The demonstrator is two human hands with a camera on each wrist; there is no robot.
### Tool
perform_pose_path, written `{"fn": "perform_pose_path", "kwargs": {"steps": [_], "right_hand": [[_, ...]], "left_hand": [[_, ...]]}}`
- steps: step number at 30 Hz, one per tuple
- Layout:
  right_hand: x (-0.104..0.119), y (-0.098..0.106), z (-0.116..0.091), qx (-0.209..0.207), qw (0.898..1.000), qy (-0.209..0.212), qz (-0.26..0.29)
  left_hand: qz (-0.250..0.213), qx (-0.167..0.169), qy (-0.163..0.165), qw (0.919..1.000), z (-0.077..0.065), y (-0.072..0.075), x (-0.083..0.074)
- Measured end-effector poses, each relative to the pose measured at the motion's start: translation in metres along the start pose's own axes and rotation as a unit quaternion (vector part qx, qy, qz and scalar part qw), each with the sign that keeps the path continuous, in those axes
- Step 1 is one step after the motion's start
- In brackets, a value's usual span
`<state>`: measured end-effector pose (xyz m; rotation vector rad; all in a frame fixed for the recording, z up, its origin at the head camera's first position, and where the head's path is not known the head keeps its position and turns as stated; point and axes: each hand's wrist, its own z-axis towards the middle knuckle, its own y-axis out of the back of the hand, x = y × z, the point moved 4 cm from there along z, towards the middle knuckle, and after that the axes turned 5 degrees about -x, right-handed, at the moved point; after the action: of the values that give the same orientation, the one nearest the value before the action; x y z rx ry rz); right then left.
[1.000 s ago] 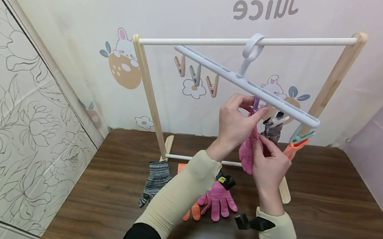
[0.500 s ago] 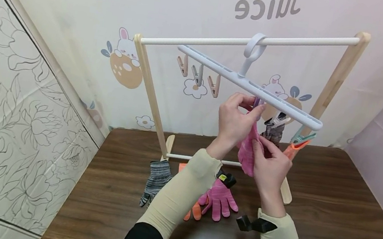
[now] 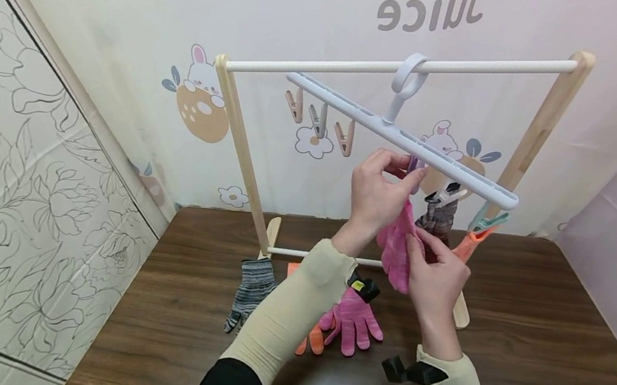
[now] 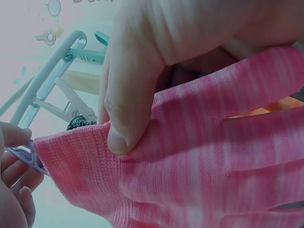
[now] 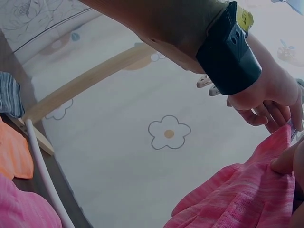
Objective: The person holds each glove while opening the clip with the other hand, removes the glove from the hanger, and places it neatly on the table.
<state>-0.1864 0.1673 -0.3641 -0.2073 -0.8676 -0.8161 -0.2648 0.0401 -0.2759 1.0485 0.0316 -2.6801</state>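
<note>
Nearest, on the table [image 3: 535, 339], lie a spare pink glove [image 3: 353, 322], an orange glove [image 3: 316, 342] half hidden by the left sleeve [image 3: 283, 313], and a striped glove [image 3: 253, 288]. Above them the right hand [image 3: 439, 280] pinches the pink glove [image 3: 396, 249] near its ribbed cuff [image 4: 80, 166]; that glove hangs fingers-down under the hanger [image 3: 457, 172]. From where I stand it looks light and limp, a thin knit likelier to stretch or crumple than to break, and I doubt it would slip from bare fingers. I'd take it just below the cuff, thumb flat, keeping the edge smooth, as a slack rim could bunch up. Beyond, the left hand [image 3: 377, 192] pinches the purple clip [image 3: 414, 165] at the cuff's corner; whether the clip bites the cloth I can't tell. The hanger hooks over the rack [image 3: 489, 66], a dark glove [image 3: 438, 219] dangling behind the hands and three clips [image 3: 322, 121] toward the other end.
</note>
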Motion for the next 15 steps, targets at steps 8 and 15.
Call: {"fn": "perform_pose_path", "kwargs": {"steps": [8,15], "right_hand": [[-0.004,0.005,-0.007,0.009,1.000,-0.022,0.003],[-0.008,0.012,-0.009,0.015,0.999,-0.037,0.005]], "left_hand": [[0.013,-0.001,-0.025,0.9996,-0.001,0.002,0.000],[0.016,0.001,-0.036,0.9992,-0.003,0.001,0.000]]}}
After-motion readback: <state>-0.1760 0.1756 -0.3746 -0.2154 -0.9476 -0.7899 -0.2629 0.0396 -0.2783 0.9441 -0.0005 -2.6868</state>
